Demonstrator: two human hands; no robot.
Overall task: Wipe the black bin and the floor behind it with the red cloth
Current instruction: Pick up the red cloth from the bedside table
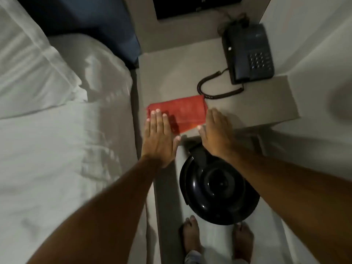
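The red cloth [185, 113] lies folded flat near the front edge of the grey bedside table [257, 103]. My left hand [160, 136] rests flat, fingers apart, with its fingertips on the cloth's left end. At the cloth's right end hovers my right hand [217, 132], fingers spread, thumb by the cloth's front corner. Neither hand grips it. The black bin [215, 185] stands on the floor below the table's front edge, round and glossy, partly covered by my right forearm.
A dark telephone [249, 54] with a coiled cord [215, 90] sits at the table's back right. The white bed [57, 130] fills the left. My bare feet [190, 235] stand on the narrow pale floor strip just in front of the bin.
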